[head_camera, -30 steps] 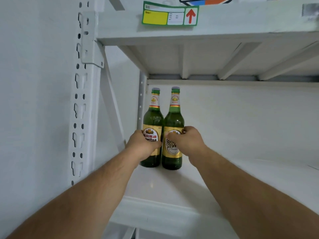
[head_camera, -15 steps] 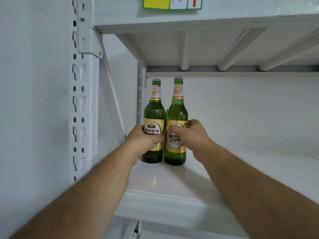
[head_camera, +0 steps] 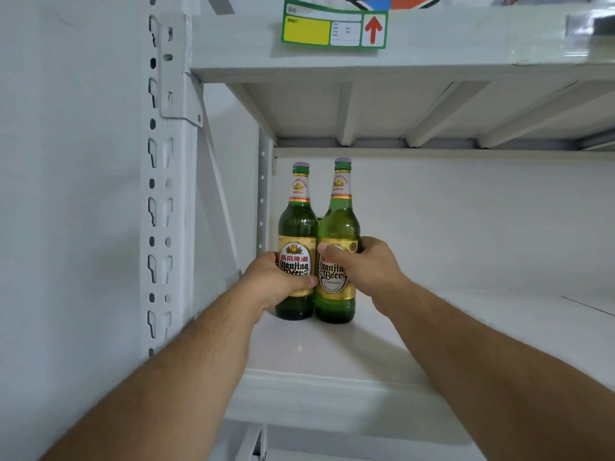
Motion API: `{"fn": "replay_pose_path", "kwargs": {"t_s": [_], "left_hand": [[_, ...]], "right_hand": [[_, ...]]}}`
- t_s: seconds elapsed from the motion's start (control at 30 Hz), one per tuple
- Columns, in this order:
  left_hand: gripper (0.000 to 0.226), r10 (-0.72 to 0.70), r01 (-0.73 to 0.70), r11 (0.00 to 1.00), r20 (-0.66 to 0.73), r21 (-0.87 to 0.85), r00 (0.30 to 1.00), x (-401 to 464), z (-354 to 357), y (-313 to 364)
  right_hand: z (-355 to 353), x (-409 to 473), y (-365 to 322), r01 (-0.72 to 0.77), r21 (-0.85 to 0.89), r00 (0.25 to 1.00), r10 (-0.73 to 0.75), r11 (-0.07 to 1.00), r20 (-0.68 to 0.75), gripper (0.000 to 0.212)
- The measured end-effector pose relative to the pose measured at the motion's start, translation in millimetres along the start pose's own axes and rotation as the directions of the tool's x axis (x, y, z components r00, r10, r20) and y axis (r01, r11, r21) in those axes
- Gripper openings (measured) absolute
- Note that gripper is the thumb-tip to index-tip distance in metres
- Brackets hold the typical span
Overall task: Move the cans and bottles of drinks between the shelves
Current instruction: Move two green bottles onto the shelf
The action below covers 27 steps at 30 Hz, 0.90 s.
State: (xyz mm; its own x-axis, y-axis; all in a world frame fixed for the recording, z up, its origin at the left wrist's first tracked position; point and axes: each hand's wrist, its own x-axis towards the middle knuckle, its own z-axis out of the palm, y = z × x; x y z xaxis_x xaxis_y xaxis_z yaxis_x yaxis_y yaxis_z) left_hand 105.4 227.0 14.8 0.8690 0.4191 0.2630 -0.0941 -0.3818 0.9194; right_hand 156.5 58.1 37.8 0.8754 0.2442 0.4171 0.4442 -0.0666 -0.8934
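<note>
A white metal shelf [head_camera: 432,331] runs from the near edge back to a pale wall, with a second white shelf board [head_camera: 432,58] overhead whose ribbed underside shows from below. At the left a white upright post [head_camera: 159,201], punched with a row of keyhole slots and round holes, carries both boards, and a thin diagonal brace crosses behind it. 2 green glass beer bottles stand upright at the far left of the lower shelf, side by side and touching or nearly so. The left hand [head_camera: 276,281] is wrapped around the lower body of the left bottle [head_camera: 297,227], its thumb lying across the front label. The right hand [head_camera: 369,264] is closed on the right bottle [head_camera: 340,221] at label height, thumb on the front and fingers around the far side. I cannot tell whether either bottle's base is resting on the shelf or is just clear of it. Both bottles wear gold and white oval labels reading "Yanjing Beer" in black script, with red Chinese characters above on the left one, and gold neck labels under pale caps. On the front edge of the upper board sits a green-bordered shelf tag [head_camera: 334,28] with a yellow panel, small print too fine to read, and a red arrow pointing up.
</note>
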Motion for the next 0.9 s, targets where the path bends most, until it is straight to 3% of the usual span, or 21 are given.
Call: {"fn": "replay_pose_path", "kwargs": {"t_s": [0.17, 0.43, 0.9], "left_hand": [[0.055, 0.041, -0.041, 0.998, -0.01, -0.04, 0.999, -4, 2, 4], [0.054, 0.106, -0.093, 0.99, 0.124, -0.103, 0.987, -28, 29, 31], [0.047, 0.191, -0.145, 0.972, 0.265, -0.182, 0.945, -116, 169, 99]], "right_hand": [[-16, -7, -5, 0.017, 0.021, 0.998, -0.016, 1.0, -0.064, 0.04], [-85, -33, -29, 0.09, 0.026, 0.986, -0.085, 0.996, -0.146, 0.032], [-253, -137, -33, 0.1, -0.043, 0.948, -0.108, 0.994, -0.299, 0.03]]}}
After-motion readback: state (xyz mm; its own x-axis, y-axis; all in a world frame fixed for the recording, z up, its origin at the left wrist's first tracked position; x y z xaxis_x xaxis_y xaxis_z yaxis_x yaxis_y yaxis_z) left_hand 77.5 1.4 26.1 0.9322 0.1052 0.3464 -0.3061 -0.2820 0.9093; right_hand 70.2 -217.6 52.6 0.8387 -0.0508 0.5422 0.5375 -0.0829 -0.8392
